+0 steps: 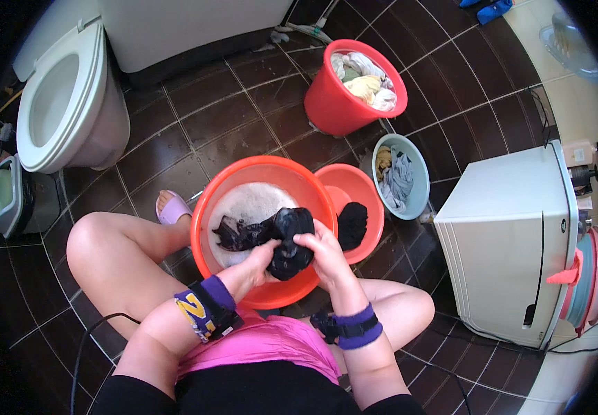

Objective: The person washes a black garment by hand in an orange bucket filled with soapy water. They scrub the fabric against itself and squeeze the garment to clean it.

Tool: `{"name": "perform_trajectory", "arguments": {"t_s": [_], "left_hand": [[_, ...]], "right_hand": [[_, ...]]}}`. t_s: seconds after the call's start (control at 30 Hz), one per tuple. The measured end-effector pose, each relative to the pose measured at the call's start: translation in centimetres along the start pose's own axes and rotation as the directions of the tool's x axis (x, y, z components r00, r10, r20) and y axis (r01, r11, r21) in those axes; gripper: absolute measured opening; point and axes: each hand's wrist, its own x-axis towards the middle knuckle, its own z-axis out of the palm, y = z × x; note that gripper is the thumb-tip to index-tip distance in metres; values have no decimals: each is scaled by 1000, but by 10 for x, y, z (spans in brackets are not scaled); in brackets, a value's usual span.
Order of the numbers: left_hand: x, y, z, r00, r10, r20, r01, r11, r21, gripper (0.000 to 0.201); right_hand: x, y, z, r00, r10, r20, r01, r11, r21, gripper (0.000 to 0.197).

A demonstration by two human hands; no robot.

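Both my hands grip a wet black garment (289,242) over a large orange-red basin (266,166). My left hand (261,263) has its fingers closed round the lower left of the cloth. On the right side, my right hand (322,252) pinches it with the thumb on top. Part of the dark fabric trails left into white soapy suds (250,200) in the basin. What kind of garment it is does not show. Beside the basin, a smaller coral basin (375,232) holds another bunched black cloth (352,225).
A red bucket (316,104) of light-coloured laundry stands beyond. Nearer is a pale blue basin (420,197) with grey and tan cloths. A white toilet (98,104) and a bin (33,200) are at left, a white cabinet-like appliance (499,235) at right. Cables cross the tiled floor.
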Motion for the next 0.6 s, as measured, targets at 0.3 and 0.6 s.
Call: {"name": "perform_trajectory", "arguments": {"t_s": [0.3, 0.6], "left_hand": [[7, 40, -9, 956, 283, -76, -293, 929, -225, 39], [15, 64, -35, 920, 390, -21, -289, 643, -709, 65]], "right_hand": [[-13, -4, 11, 977, -103, 185, 181, 857, -482, 71], [2, 64, -30, 973, -102, 207, 204, 799, -565, 57]]}}
